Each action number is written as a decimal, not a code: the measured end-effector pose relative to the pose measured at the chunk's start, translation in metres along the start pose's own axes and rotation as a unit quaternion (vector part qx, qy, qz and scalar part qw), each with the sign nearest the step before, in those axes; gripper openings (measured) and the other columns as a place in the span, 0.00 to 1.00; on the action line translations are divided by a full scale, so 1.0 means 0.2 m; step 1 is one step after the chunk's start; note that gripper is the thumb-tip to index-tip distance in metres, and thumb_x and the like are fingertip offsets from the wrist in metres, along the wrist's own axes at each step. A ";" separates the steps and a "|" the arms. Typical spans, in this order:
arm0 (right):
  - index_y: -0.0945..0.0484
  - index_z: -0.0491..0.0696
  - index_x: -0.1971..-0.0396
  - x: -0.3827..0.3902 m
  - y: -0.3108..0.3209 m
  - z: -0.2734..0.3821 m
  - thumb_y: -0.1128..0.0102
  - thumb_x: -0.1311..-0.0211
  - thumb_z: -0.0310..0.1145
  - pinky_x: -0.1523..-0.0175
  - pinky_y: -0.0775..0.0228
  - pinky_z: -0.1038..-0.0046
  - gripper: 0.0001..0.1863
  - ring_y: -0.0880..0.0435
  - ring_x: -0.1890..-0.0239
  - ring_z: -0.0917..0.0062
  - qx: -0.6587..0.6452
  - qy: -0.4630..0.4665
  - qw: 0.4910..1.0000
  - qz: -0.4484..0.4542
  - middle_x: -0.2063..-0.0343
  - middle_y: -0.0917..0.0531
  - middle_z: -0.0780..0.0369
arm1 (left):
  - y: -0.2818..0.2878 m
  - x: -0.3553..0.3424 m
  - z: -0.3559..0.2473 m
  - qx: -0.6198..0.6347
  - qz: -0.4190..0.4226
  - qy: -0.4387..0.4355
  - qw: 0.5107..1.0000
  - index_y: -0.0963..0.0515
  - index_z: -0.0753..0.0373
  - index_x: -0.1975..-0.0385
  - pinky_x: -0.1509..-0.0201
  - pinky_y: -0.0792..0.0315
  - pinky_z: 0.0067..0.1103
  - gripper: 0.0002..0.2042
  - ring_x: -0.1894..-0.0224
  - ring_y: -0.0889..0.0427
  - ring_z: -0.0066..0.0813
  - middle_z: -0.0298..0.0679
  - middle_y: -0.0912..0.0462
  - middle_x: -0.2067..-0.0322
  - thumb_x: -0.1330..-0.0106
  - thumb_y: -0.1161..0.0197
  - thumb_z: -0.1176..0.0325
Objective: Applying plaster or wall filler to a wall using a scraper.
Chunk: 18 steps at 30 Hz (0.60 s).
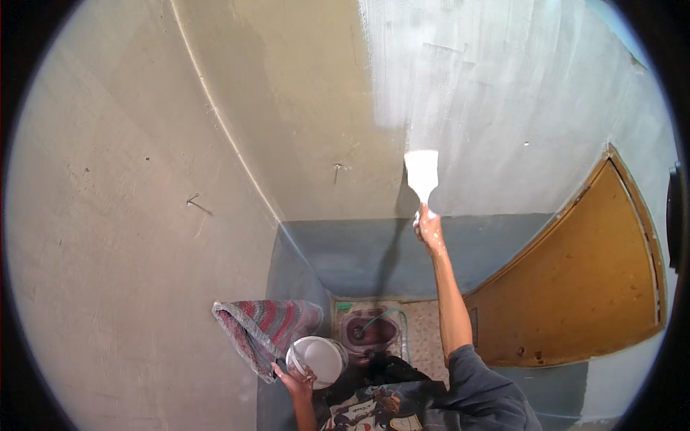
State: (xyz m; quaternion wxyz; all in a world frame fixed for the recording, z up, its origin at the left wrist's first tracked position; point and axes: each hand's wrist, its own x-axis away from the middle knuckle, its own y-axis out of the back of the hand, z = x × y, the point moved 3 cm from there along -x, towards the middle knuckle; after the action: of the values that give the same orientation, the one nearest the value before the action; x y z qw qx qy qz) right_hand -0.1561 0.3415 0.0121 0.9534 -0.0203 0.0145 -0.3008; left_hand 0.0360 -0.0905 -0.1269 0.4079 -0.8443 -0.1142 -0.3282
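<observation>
My right hand (430, 231), spotted with white paint, is closed round the handle of a wide paintbrush (422, 174). The brush is coated white and points upward, its bristles against or close to the wall at the lower left edge of the white-painted area (467, 93). To the left of that area the wall (309, 93) is bare beige. Low on the left, my left hand (295, 382) grips a white bucket (336, 350) at its side. What the bucket holds is hard to make out.
A striped red and grey cloth (287, 322) hangs on the left wall beside the bucket. Nails (338, 167) stick out of the walls. On the floor below are a squat toilet (370, 330) and a green hose (405, 323). An orange-brown door (582, 273) stands at the right.
</observation>
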 end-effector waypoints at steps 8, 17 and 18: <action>0.36 0.48 0.88 0.28 -0.01 -0.01 0.58 0.42 0.44 0.92 0.56 0.82 0.20 0.43 0.96 0.87 -0.015 -0.104 0.994 -0.042 0.96 0.37 0.69 | 0.07 0.00 -0.01 0.026 -0.018 -0.014 0.999 0.39 0.57 0.57 0.88 0.47 0.19 0.39 0.90 0.42 0.27 0.36 0.37 0.88 0.57 0.66 0.27; 0.40 0.50 0.87 -0.10 -0.06 1.49 0.60 0.42 0.48 0.88 0.59 0.84 0.21 0.48 0.92 0.90 -0.066 0.278 0.958 -0.013 0.92 0.41 0.72 | -0.03 0.03 -0.02 0.019 -0.059 -0.030 0.998 0.38 0.57 0.60 0.88 0.47 0.19 0.38 0.91 0.42 0.27 0.36 0.37 0.89 0.57 0.67 0.27; 0.40 0.50 0.87 -0.16 -0.04 1.51 0.60 0.42 0.48 0.88 0.59 0.84 0.21 0.48 0.92 0.90 -0.063 0.279 0.958 -0.015 0.92 0.41 0.72 | -0.03 0.03 -0.01 0.021 -0.037 -0.026 0.999 0.37 0.57 0.60 0.88 0.46 0.19 0.38 0.91 0.41 0.27 0.36 0.36 0.89 0.57 0.66 0.28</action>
State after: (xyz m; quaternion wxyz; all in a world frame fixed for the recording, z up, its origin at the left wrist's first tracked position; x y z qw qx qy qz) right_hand -0.1740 0.3621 0.3139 0.9038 0.0043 0.2981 -0.3071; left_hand 0.0361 -0.0888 -0.1186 0.4103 -0.8388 -0.1631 -0.3186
